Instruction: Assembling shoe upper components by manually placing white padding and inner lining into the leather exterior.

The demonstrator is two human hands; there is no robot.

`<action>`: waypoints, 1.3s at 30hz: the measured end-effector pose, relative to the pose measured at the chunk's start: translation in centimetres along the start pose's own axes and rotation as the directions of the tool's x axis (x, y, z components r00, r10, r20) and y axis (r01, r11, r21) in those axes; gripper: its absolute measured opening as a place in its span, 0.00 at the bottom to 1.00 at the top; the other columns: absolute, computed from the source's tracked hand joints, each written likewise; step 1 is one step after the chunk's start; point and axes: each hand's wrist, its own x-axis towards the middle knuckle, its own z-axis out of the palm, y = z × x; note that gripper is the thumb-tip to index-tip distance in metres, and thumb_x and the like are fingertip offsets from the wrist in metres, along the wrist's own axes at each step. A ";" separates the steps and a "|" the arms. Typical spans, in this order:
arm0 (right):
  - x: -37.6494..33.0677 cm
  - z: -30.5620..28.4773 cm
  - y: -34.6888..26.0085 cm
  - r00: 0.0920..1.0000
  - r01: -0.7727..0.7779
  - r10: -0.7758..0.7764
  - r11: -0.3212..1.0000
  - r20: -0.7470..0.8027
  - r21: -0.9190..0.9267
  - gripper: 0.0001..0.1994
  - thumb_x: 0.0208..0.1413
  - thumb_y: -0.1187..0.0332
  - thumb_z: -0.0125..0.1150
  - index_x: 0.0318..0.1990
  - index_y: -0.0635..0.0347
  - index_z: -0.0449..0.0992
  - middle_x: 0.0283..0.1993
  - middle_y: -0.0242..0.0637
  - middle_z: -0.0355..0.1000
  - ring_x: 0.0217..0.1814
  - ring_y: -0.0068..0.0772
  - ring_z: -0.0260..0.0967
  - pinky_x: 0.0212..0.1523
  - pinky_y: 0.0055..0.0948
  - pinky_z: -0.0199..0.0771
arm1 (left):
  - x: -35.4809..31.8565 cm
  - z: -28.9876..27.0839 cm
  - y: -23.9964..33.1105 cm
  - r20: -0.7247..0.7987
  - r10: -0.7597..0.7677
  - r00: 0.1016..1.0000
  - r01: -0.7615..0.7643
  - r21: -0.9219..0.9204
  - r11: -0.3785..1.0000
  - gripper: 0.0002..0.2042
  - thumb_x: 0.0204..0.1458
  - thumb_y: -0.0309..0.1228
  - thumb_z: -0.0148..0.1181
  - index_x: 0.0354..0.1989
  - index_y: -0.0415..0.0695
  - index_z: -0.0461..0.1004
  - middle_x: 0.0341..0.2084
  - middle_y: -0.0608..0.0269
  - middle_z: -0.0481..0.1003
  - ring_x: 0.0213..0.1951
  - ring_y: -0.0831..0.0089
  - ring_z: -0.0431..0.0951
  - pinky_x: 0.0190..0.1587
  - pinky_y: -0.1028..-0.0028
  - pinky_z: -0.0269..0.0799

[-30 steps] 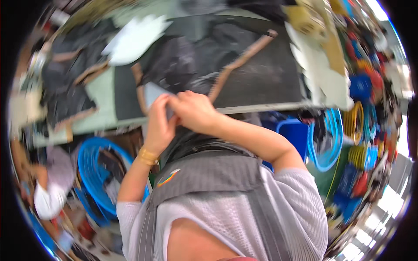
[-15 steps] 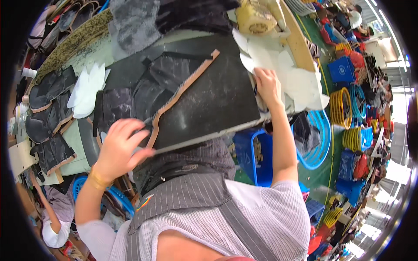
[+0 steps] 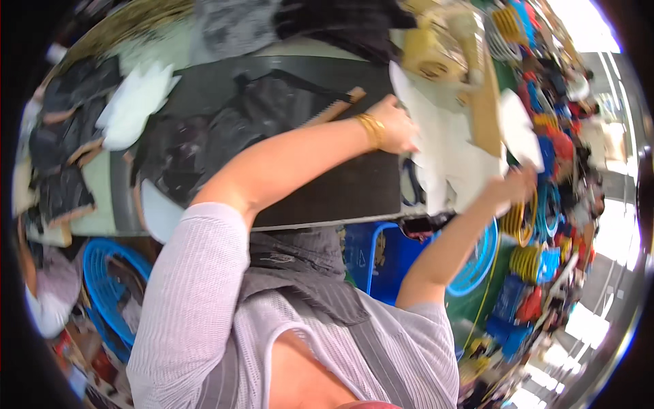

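Observation:
My left hand reaches across the black work board to the edge of the white sheet pieces at the table's right. Its fingers are bent against that edge and look closed on a piece. Out past the right side of the table, my right hand, smeared by motion, holds up a white cut piece. Between board and white pieces lies a dark blue loop handle. Black fabric pieces with a tan edging strip lie on the board, partly hidden by my left forearm.
Left of the board are a stack of white pieces and several black pieces. A single pale piece is by the front edge. A yellow wrapped roll stands at the back right. Below are a blue bin and blue basket.
My left hand has swung from the front left of the board over to the white pieces at right. My right hand has moved outward to the right, with a white piece raised in it.

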 end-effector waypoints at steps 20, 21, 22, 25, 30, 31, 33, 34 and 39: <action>-24.4 5.1 -26.6 -0.120 -0.808 -0.165 0.590 0.979 0.001 0.19 0.56 0.81 0.56 0.56 0.66 0.69 0.50 0.36 0.72 0.51 0.21 0.68 0.52 0.20 0.67 | -35.7 -0.7 3.9 0.042 -0.906 0.422 -0.135 -0.985 -0.109 0.26 0.56 0.31 0.59 0.61 0.41 0.56 0.51 0.57 0.67 0.50 0.72 0.71 0.53 0.72 0.68; -24.8 4.9 -26.5 -0.186 -0.798 -0.163 0.600 0.969 -0.053 0.18 0.57 0.80 0.55 0.56 0.66 0.69 0.51 0.36 0.72 0.51 0.21 0.68 0.53 0.20 0.67 | -35.6 -0.4 4.1 0.083 -0.929 0.362 -0.158 -0.976 -0.149 0.24 0.56 0.30 0.59 0.59 0.41 0.59 0.47 0.60 0.71 0.46 0.75 0.73 0.49 0.75 0.70; -25.0 5.0 -26.6 -0.158 -0.787 -0.174 0.617 0.972 -0.018 0.18 0.57 0.80 0.56 0.56 0.66 0.69 0.50 0.35 0.72 0.50 0.20 0.68 0.51 0.19 0.67 | -35.5 -0.1 4.1 0.094 -0.927 0.362 -0.160 -0.974 -0.162 0.24 0.56 0.30 0.59 0.59 0.41 0.59 0.47 0.60 0.71 0.46 0.75 0.73 0.49 0.75 0.70; -25.2 5.7 -26.9 -0.134 -0.742 -0.163 0.670 0.977 0.010 0.17 0.56 0.79 0.58 0.54 0.65 0.71 0.43 0.31 0.74 0.41 0.15 0.68 0.43 0.15 0.68 | -35.4 0.1 3.9 0.023 -0.948 0.316 0.036 -0.999 -0.013 0.15 0.53 0.23 0.61 0.49 0.41 0.68 0.35 0.68 0.75 0.33 0.83 0.73 0.36 0.82 0.70; -24.7 6.4 -27.5 -0.186 -0.725 -0.114 0.686 0.976 -0.058 0.16 0.56 0.78 0.59 0.52 0.66 0.73 0.41 0.31 0.74 0.38 0.14 0.68 0.40 0.14 0.67 | -35.7 -0.2 3.5 -0.063 -0.909 0.412 0.072 -0.992 0.102 0.14 0.54 0.23 0.60 0.49 0.45 0.71 0.31 0.72 0.72 0.30 0.87 0.71 0.33 0.84 0.67; -24.8 6.5 -27.4 -0.178 -0.735 -0.104 0.675 0.979 -0.062 0.15 0.56 0.78 0.59 0.52 0.66 0.73 0.41 0.32 0.74 0.39 0.14 0.68 0.40 0.14 0.67 | -35.6 -0.2 3.4 -0.096 -0.884 0.458 0.211 -0.954 0.213 0.15 0.54 0.23 0.60 0.50 0.47 0.72 0.30 0.73 0.72 0.30 0.88 0.70 0.32 0.84 0.67; -24.8 6.3 -27.1 -0.198 -0.732 -0.079 0.675 0.977 -0.094 0.15 0.55 0.78 0.59 0.51 0.64 0.75 0.42 0.31 0.74 0.36 0.14 0.67 0.38 0.15 0.67 | -35.0 -0.3 3.9 -0.160 -0.885 0.436 0.377 -0.861 0.342 0.17 0.51 0.22 0.60 0.50 0.49 0.74 0.30 0.71 0.71 0.30 0.82 0.72 0.32 0.80 0.68; -24.6 6.2 -26.9 -0.173 -0.606 -0.134 0.795 0.976 0.002 0.14 0.55 0.78 0.59 0.50 0.63 0.76 0.42 0.30 0.73 0.35 0.14 0.66 0.36 0.16 0.67 | -34.9 -0.2 4.1 -0.289 -0.820 0.493 0.539 -0.639 0.549 0.18 0.49 0.22 0.59 0.49 0.49 0.75 0.31 0.70 0.71 0.31 0.78 0.72 0.33 0.77 0.69; -24.4 4.6 -27.7 -0.073 -0.257 -0.302 0.927 0.951 0.274 0.13 0.54 0.77 0.58 0.48 0.60 0.77 0.44 0.38 0.69 0.33 0.28 0.68 0.34 0.23 0.68 | -33.9 -1.8 4.5 -0.458 -0.586 0.668 0.626 -0.079 0.776 0.17 0.46 0.23 0.58 0.48 0.43 0.73 0.47 0.55 0.68 0.51 0.58 0.69 0.52 0.62 0.68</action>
